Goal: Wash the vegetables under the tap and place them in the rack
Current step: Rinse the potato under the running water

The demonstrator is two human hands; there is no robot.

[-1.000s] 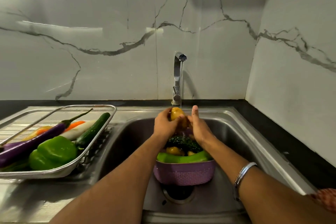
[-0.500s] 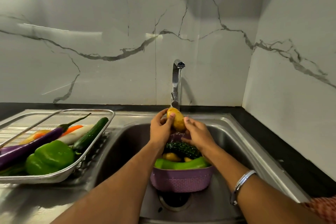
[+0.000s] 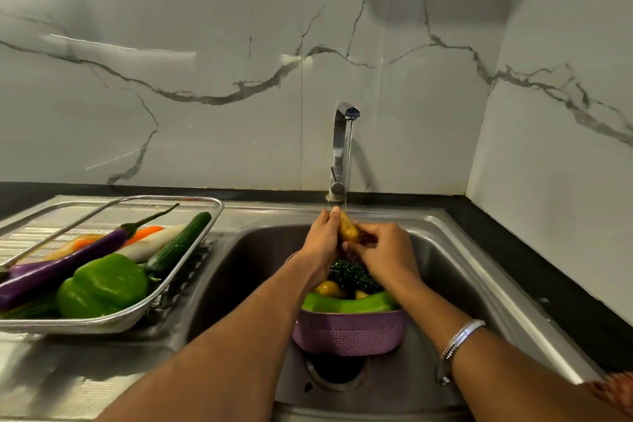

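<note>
Both hands, left hand (image 3: pixel 320 238) and right hand (image 3: pixel 383 250), close their grip around a potato (image 3: pixel 348 231) under the tap (image 3: pixel 342 147) stream above the purple basket (image 3: pixel 347 336), so runoff drains into the sink (image 3: pixel 462 271), well apart from the rack (image 3: pixel 113 322).

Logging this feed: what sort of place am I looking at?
Most likely a home kitchen: a steel sink with a running tap, a marble-look backsplash, and a rack of vegetables on the drainboard.
</note>
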